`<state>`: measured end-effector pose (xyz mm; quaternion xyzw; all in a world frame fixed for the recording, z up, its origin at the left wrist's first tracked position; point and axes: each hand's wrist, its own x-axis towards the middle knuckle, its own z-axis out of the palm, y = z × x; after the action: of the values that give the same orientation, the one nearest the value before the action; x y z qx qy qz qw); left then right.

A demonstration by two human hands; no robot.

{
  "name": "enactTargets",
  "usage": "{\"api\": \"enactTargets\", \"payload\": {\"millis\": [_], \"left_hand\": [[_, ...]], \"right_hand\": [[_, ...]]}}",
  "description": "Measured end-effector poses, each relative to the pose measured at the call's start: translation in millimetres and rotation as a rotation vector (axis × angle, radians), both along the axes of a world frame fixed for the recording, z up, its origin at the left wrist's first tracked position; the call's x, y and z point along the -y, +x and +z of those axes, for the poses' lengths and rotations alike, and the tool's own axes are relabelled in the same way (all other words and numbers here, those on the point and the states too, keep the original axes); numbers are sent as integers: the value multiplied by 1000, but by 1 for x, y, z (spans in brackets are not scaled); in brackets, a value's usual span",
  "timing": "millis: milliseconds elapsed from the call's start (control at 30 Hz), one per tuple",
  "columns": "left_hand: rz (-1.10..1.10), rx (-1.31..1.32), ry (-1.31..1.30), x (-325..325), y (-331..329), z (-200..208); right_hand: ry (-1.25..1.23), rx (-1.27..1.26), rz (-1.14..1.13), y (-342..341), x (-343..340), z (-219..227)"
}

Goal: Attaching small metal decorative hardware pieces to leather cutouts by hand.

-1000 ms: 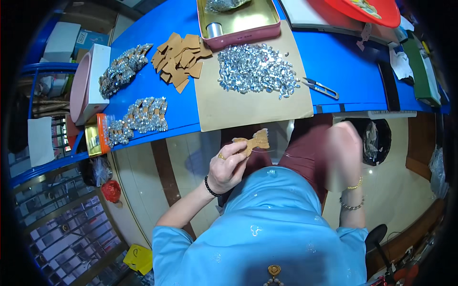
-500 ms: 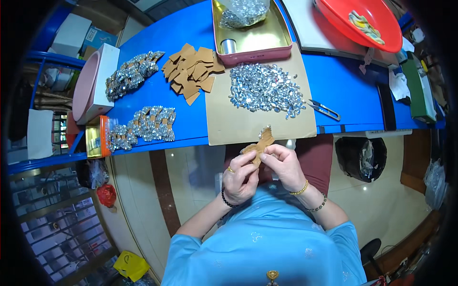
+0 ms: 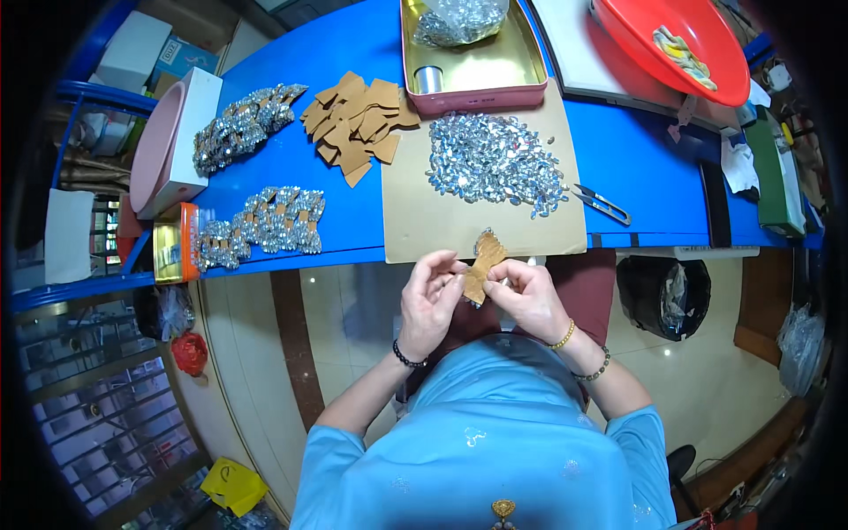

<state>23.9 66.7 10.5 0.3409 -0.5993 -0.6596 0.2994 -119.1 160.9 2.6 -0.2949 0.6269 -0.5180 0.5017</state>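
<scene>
My right hand (image 3: 532, 300) pinches a brown bow-shaped piece (image 3: 488, 254) with small silvery stones along its edge. Its plain tan side faces up, just off the front edge of the beige board (image 3: 411, 238). To its left, my left hand (image 3: 429, 306) has curled fingers, with thumb and fingertips close together beside the piece; whatever they grip is too small to tell. Loose silvery stones (image 3: 495, 163) are heaped on the board beyond my hands. A pile of plain brown cut pieces (image 3: 358, 124) lies to the left of these stones.
Two clusters of stone-covered pieces (image 3: 283, 221) (image 3: 246, 128) lie on the blue table (image 3: 353, 225). Thread snips (image 3: 602, 205) rest right of the stones. Behind stands a pink tin (image 3: 477, 99) holding a thread spool (image 3: 428, 80) and a bag of stones (image 3: 459, 22). A red basin (image 3: 724, 53) sits far right.
My left hand has come off the brown piece and shifted slightly left. The piece is turned to show more of its plain side, still in my right hand. The view has shifted slightly.
</scene>
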Motion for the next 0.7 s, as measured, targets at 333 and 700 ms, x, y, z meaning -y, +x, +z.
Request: {"api": "enactTargets", "payload": {"millis": [333, 700], "left_hand": [[-156, 36, 186, -1, -12, 3], [-201, 36, 134, -6, -20, 4]], "right_hand": [[28, 53, -47, -6, -11, 6], [-104, -582, 54, -7, -22, 21]]}}
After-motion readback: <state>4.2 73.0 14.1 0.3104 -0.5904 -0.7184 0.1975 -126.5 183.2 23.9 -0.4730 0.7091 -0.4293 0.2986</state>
